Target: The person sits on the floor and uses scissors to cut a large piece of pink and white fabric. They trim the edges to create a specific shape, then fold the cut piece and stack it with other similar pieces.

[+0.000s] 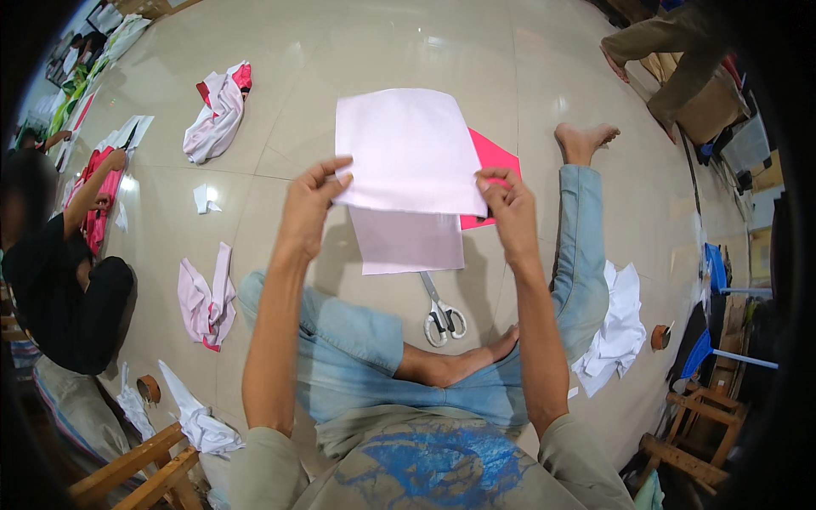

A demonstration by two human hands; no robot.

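head view — a pink cloth hangs spread above the floor: the left hand pinches its left edge, the right hand its near right corner, fingertips closed. behind show a paler piece and a red piece; scissors lie nearer the body. the step seems to be spreading the cloth — the next move probably calls for even tension.

Left hand, right hand level, well apart (both pinching); forearms reaching forward.
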